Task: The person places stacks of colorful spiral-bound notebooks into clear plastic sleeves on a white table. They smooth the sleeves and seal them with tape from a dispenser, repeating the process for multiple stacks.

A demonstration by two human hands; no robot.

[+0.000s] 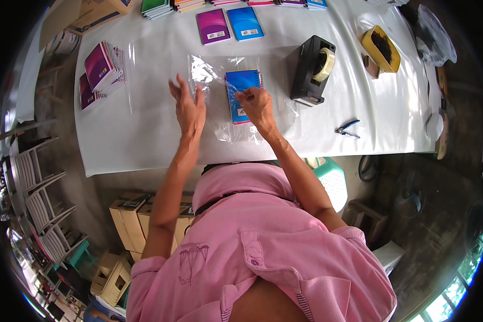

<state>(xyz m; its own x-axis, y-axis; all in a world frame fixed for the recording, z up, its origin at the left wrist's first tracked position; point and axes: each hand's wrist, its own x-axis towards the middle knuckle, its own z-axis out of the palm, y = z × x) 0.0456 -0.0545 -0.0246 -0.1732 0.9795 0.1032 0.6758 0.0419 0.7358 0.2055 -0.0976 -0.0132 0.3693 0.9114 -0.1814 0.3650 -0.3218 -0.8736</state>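
Your desk [145,145] is white. Your right grip [257,107] pinches clear plastic [211,70] over a blue notebook [241,79] (left grip [190,110] spread).

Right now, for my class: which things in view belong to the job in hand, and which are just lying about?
Belonging: right hand, over the blue notebook; left hand, open beside it; clear plastic spread around it; tape dispenser, probably, standing close by.

Lying about, apparently: pliers; yellow container; green stool; cardboard boxes.

The white-covered tabletop [145,155] bears notebook stacks [101,67], clear plastic film [216,121], a black tape dispenser [305,72], blue-handled pliers [348,127] and a yellow container [390,65].
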